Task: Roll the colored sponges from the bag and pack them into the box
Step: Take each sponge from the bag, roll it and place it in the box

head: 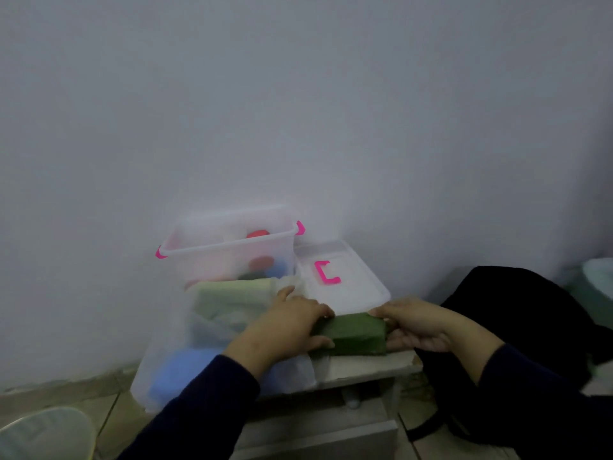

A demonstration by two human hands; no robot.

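Both hands are on the dark green sponge (353, 333) at the front edge of the small desk (365, 368). The left hand (292, 323) has its fingers curled over the sponge's left end, and the right hand (418, 327) pinches the right end, thumb on top and fingers underneath.

What I'd worry about: the sponge sits right at the desk lip, so if the roll springs open or one hand slips, it probably drops to the floor. The bag (185, 346) also hangs half off the left side with blue and pale green sponges inside, so a nudge from the left arm could pull it over.

The clear box (229, 250) stands behind, near the wall, its lid (345, 277) lying beside it. Everything's blurry, so I can make out red and blue shapes inside but can't count them. I can't tell how far the green one is rolled.
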